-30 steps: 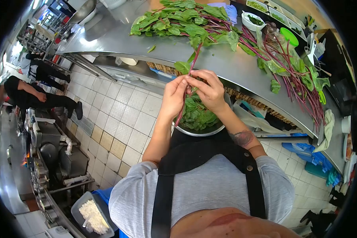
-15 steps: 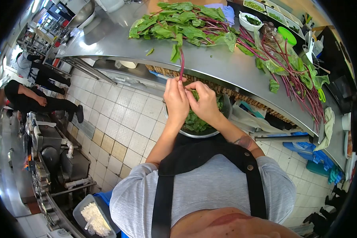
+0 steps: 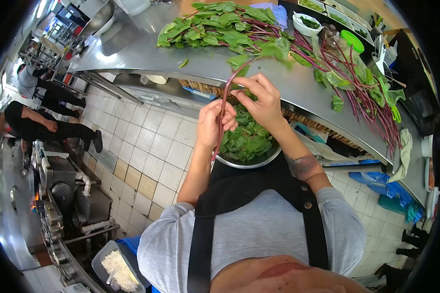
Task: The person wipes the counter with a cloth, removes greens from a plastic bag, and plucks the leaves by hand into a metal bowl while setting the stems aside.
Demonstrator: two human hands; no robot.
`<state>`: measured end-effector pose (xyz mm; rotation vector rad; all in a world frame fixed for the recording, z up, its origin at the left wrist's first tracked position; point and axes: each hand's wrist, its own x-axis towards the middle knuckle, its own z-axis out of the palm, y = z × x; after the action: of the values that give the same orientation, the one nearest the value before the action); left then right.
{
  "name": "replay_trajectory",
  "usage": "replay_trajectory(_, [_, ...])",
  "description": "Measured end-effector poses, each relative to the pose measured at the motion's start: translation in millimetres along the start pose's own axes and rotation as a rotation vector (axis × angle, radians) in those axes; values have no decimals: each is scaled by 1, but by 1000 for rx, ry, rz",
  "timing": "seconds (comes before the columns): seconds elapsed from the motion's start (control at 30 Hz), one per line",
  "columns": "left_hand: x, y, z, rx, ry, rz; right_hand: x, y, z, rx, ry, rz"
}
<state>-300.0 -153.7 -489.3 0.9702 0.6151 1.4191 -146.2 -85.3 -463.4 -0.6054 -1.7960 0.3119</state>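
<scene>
My left hand (image 3: 214,122) is closed around a long purple-red stem (image 3: 225,105) that bends to the right at its top, where green leaves hang blurred by motion. My right hand (image 3: 261,97) is beside the stem, thumb and forefinger pinched close to it; what lies between those fingertips is too small to make out. Below both hands a metal bowl (image 3: 249,165) holds torn green leaves (image 3: 247,139), its far side partly hidden by my right hand. On the counter ahead lies a heap of leafy purple-stemmed greens (image 3: 220,29).
The steel counter (image 3: 132,58) curves across in front of me. Bare purple stems (image 3: 364,97) are piled on its right, near a white bowl (image 3: 307,23) and a green lid (image 3: 352,41). Two people stand at the left. A grey tub (image 3: 100,266) sits low at my left.
My hands have moved apart, the right one up and to the right. The stem has slid down through my left hand, and its leafy top now swings to the right.
</scene>
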Motion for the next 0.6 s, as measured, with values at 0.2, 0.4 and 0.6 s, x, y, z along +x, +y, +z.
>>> replay_trajectory(0.2, [-2, -6, 10, 547, 259, 144, -9, 1, 9, 4, -70, -184])
replay_trajectory(0.4, [-6, -6, -1, 623, 134, 122, -15, 0, 10, 81, 17, -119])
replay_trajectory(0.6, [-7, -2, 3, 719, 68, 226, -13, 0, 6, 27, 65, -261])
